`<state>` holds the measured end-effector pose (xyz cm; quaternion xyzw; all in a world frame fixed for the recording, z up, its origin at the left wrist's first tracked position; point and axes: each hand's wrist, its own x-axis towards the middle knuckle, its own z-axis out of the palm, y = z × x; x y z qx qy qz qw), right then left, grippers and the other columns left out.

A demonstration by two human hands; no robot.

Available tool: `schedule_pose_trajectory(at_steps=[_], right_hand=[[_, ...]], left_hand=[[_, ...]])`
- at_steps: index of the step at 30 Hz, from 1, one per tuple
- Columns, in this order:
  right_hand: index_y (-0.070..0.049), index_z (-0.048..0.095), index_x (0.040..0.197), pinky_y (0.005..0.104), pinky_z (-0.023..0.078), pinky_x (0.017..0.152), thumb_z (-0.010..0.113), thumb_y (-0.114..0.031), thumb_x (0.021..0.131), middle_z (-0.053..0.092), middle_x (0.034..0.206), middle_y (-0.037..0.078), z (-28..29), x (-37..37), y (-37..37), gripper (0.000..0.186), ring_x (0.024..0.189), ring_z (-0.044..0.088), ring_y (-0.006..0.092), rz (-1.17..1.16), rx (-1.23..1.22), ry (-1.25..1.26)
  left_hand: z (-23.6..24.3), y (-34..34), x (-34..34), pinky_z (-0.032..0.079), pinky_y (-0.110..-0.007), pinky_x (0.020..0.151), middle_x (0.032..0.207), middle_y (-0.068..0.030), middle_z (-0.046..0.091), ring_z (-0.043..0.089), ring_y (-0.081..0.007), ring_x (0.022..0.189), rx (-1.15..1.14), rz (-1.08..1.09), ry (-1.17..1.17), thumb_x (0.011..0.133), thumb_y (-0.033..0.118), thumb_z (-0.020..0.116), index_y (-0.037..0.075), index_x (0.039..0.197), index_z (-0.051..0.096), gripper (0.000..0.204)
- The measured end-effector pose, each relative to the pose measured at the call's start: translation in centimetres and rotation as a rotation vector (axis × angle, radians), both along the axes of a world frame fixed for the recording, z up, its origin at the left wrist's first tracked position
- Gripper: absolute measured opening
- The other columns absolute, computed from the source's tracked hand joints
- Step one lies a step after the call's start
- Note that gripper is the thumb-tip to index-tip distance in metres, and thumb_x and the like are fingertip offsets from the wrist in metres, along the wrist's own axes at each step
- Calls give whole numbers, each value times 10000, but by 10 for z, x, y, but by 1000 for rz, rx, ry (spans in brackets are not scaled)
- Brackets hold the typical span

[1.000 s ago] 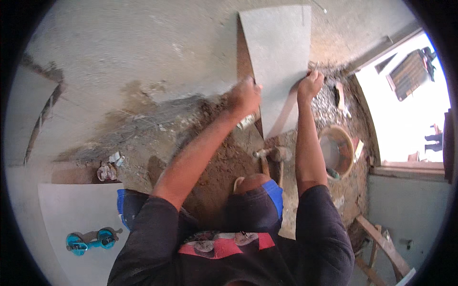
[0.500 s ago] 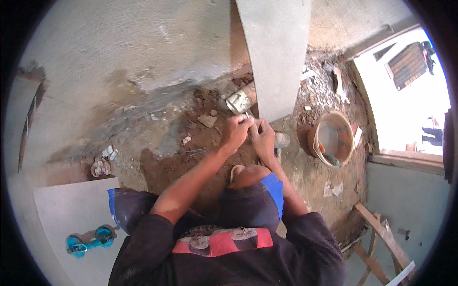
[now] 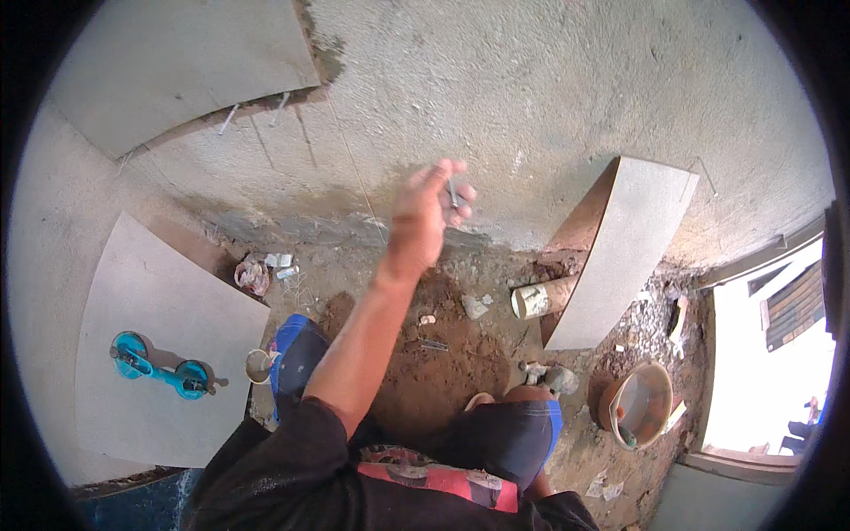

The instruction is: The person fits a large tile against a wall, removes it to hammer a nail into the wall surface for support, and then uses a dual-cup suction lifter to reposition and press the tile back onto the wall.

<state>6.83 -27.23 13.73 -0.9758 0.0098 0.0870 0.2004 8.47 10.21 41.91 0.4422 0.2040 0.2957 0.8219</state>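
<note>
My left hand (image 3: 429,208) is raised in front of the rough plastered wall (image 3: 496,106), its fingers closed around a thin grey nail (image 3: 453,193). Motion blurs the hand a little. My right hand is out of sight; only a bit of that arm shows beside my right thigh. On the dirt below the left hand lie a few thin grey pieces (image 3: 434,344), which look like nails. A pale tile panel (image 3: 633,239) leans on the wall to the right, partly hiding a cylindrical can or pipe (image 3: 531,301).
A large tile (image 3: 186,301) at left carries a turquoise double suction lifter (image 3: 159,367). Another tile (image 3: 195,71) is on the wall at upper left, with nails (image 3: 228,119) under its edge. A bucket (image 3: 644,405) stands at right near a bright opening. Stones (image 3: 562,380) lie by my knee.
The view has swung upward and left. My hands were together low near the leaning panel; now the left is raised to the wall with the nail, and the right has dropped out of view.
</note>
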Motion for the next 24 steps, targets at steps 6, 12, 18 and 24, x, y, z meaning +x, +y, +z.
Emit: schedule_pose_trajectory(at_steps=[6,12,18,24], right_hand=[[-32,581,1015,426,491,750,726,-139,778,634,948,156,1,5,3,298,805,607,314,21,35,14],[-29,583,994,414,490,737,734,-131,763,634,918,153,1,8,4,293,786,600,292,18,55,35],[-25,586,972,403,490,724,741,-123,749,633,889,149,3,8,4,289,767,593,271,10,65,50],[-22,588,950,391,489,712,749,-115,735,633,860,145,7,14,8,285,747,586,250,15,97,78]], left_hand=[[56,62,-33,435,-253,538,829,-92,651,561,-117,592,66,1,-134,987,279,565,-9,1118,596,318],[70,89,-43,442,-236,540,859,-89,664,572,-105,620,42,-39,-134,987,251,566,-15,1138,594,307],[64,102,-42,488,-248,585,929,-117,671,597,-114,678,5,-116,-204,1000,234,524,-12,1139,564,285],[68,111,-45,496,-240,590,924,-112,677,607,-112,683,-40,-157,-227,997,221,528,-24,1139,572,286]])
